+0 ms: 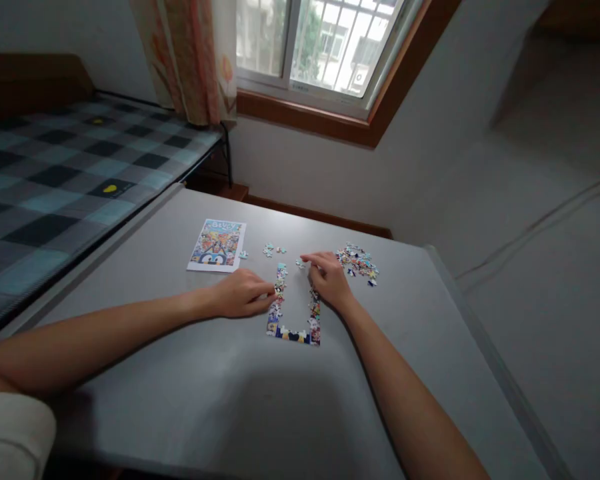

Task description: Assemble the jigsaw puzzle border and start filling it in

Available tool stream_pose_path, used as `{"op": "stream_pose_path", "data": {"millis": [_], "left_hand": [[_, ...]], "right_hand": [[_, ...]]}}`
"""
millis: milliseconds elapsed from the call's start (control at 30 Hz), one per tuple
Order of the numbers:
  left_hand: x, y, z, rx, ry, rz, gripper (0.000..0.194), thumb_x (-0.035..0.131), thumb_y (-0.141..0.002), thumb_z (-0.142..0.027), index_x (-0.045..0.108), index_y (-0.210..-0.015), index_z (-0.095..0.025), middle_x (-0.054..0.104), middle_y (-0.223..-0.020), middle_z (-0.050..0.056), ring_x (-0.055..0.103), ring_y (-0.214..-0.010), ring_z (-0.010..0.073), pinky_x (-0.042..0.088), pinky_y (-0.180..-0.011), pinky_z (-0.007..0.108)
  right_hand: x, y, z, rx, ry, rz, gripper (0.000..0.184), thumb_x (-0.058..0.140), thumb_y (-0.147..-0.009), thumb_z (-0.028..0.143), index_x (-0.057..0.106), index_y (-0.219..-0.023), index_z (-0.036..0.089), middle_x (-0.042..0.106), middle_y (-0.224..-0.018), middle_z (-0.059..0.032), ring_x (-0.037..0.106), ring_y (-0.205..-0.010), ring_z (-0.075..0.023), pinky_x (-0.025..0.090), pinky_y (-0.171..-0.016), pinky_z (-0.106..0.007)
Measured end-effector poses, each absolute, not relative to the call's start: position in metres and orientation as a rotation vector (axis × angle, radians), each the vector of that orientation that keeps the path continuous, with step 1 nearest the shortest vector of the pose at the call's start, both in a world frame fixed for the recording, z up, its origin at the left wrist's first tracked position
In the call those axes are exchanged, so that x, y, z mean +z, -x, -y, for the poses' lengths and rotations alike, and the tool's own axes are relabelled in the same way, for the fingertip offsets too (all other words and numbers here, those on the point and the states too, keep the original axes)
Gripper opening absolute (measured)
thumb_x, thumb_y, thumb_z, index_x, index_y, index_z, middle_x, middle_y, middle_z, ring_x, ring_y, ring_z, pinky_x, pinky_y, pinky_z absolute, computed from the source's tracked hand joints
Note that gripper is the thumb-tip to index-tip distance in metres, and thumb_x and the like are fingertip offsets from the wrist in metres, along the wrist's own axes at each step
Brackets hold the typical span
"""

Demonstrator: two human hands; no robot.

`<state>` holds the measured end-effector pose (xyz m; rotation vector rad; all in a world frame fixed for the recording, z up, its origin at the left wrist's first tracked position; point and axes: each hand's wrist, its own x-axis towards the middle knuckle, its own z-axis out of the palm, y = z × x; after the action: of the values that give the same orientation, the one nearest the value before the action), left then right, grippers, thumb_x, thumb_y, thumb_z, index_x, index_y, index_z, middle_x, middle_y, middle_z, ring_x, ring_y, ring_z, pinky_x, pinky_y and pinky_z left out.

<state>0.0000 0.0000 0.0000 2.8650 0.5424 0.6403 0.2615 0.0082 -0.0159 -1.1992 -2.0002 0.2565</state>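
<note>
A partly built jigsaw frame (294, 335) lies on the grey table (230, 400), shaped like a U with a left column, a bottom row and a right column. My left hand (243, 294) rests beside the left column, its fingers curled and pressing on the pieces there. My right hand (327, 277) sits at the top of the right column, fingers bent, index finger stretched left toward a small loose piece (299, 264). I cannot make out whether either hand holds a piece.
A colourful reference picture (217, 245) lies at the back left of the table. A few loose pieces (271, 250) sit behind the frame, and a pile of several pieces (357, 261) lies right of my right hand. A checked bed (55, 173) adjoins the table's left edge.
</note>
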Motion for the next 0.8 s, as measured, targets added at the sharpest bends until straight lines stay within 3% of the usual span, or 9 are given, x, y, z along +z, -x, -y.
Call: {"op": "stream_pose_path", "data": {"millis": [233, 400, 567, 800], "left_hand": [[-0.0026, 0.0000, -0.0012, 0.586, -2.858, -0.582, 0.035, 0.041, -0.100, -0.033, 0.072, -0.109, -0.018, 0.063, -0.057, 0.001, 0.055, -0.049, 0.0095, 0.041, -0.056, 0.022], [-0.0042, -0.0001, -0.0023, 0.538, -2.885, -0.568, 0.033, 0.045, -0.098, -0.032, 0.072, -0.113, -0.021, 0.071, -0.068, 0.003, 0.059, -0.052, 0.0101, 0.041, -0.055, 0.022], [-0.0034, 0.0001, -0.0020, 0.484, -2.852, -0.594, 0.034, 0.045, -0.098, -0.034, 0.072, -0.116, -0.021, 0.072, -0.072, 0.004, 0.060, -0.055, 0.0097, 0.044, -0.058, 0.021], [-0.0016, -0.0001, -0.0014, 0.478, -2.847, -0.618, 0.038, 0.045, -0.099, -0.034, 0.067, -0.127, -0.022, 0.069, -0.064, 0.002, 0.057, -0.050, 0.0099, 0.040, -0.054, 0.022]], "right_hand": [[-0.0214, -0.2617, -0.0121, 0.263, 1.227, 2.049, 0.033, 0.050, -0.087, 0.011, 0.077, -0.098, 0.025, 0.073, -0.103, -0.0058, 0.062, -0.097, -0.0204, 0.045, -0.093, -0.042], [-0.0254, -0.2616, -0.0150, 0.255, 1.264, 2.026, 0.032, 0.050, -0.086, 0.010, 0.079, -0.091, 0.024, 0.074, -0.103, -0.0065, 0.063, -0.097, -0.0207, 0.045, -0.095, -0.043], [-0.0261, -0.2626, -0.0153, 0.252, 1.267, 2.026, 0.034, 0.050, -0.085, 0.008, 0.078, -0.096, 0.025, 0.075, -0.104, -0.0060, 0.063, -0.100, -0.0208, 0.046, -0.095, -0.042], [-0.0242, -0.2638, -0.0127, 0.277, 1.273, 1.980, 0.037, 0.048, -0.083, 0.006, 0.078, -0.093, 0.024, 0.076, -0.104, -0.0049, 0.064, -0.099, -0.0211, 0.048, -0.095, -0.042]]}}
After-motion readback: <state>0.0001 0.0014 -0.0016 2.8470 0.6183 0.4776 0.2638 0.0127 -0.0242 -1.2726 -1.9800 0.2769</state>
